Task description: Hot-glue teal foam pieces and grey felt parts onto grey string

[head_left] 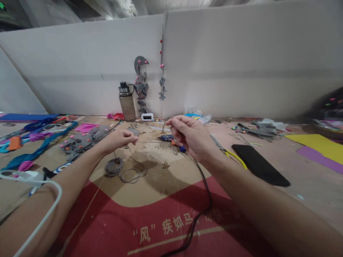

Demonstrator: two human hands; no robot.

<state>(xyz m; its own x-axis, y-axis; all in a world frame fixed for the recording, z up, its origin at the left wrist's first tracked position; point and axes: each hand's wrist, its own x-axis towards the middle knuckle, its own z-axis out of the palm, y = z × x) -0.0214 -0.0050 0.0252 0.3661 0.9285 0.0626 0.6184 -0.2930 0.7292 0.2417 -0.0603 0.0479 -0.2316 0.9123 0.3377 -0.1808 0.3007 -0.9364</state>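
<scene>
Left hand (118,141) pinches grey string (113,167); right hand (192,137) pinches a thin strand (164,125). I see most of the string coiled round, with no long side, below my left hand, the nearer one, well off the bench's (316,187) back edge.

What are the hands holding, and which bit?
The left hand pinches grey cord partway along; the right hand pinches a thin grey strand, but which part is unclear.

Craft workshop; cluttered worktable (308,201), cord coil (113,167), pinned ornaments (140,87).
</scene>
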